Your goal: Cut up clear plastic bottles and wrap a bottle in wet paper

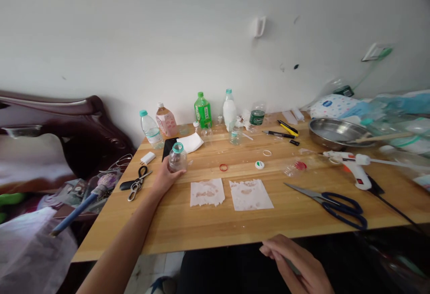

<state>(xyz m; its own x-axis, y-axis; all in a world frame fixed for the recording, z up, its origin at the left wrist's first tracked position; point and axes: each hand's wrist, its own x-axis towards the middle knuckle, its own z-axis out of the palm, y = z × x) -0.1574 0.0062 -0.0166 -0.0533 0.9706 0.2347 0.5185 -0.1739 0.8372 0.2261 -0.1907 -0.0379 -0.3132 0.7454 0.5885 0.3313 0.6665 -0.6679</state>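
At the left of the table, my left hand [168,175] is closed around a clear piece of plastic bottle [177,162] with a teal ring at its neck. It stands upright on the wood, by a black phone-like object [169,147] and folded white paper [191,142]. My right hand [294,260] is low in front of the table edge, fingers curled together; a greyish-green sliver shows there, too hidden to name. Two torn, stained tissue pieces [207,192] lie flat between the hands. Beyond them are a red ring [223,167] and a white cap [259,165].
Large scissors [336,204], a hot glue gun [352,164] and a metal pan [339,131] occupy the right side. Small scissors [137,184] lie at the left. Along the wall stand several bottles, among them a green one [202,111]. A utility knife [289,128] rests farther back.
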